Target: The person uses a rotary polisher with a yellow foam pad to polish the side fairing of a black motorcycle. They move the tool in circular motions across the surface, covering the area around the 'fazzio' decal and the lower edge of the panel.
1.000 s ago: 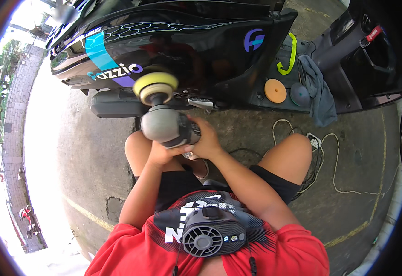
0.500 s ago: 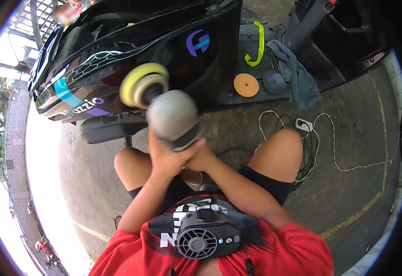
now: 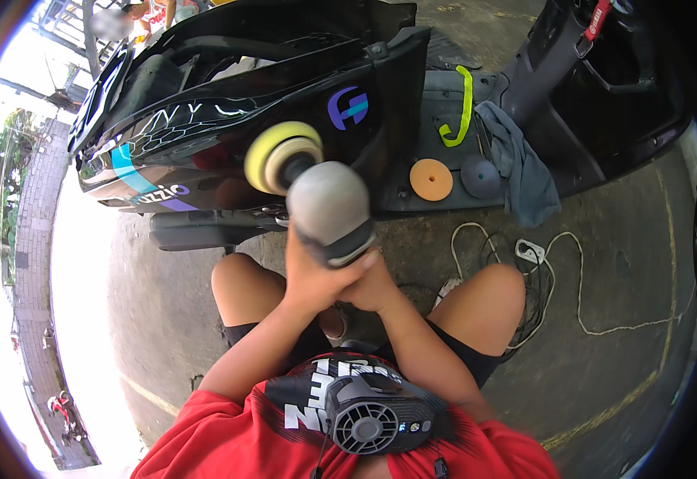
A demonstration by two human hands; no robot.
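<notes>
Both my hands grip a grey-headed polisher: my left hand wraps its lower body, and my right hand closes on it just below. Its yellow foam pad is at the black scooter's side panel, below and left of a purple and teal emblem; contact cannot tell. On the grey footboard to the right lie an orange pad, a dark pad, a bright yellow-green strip and a draped grey cloth.
The scooter's front section rises at the right. A white power strip and loose cords lie on the concrete floor. A fan hangs on my chest. Another person is beyond the scooter; a small figure is outside at left.
The polisher and both hands have moved rightward along the panel toward the emblem, with my left hand now higher on the tool's body. The view has shifted slightly, bringing another person into sight.
</notes>
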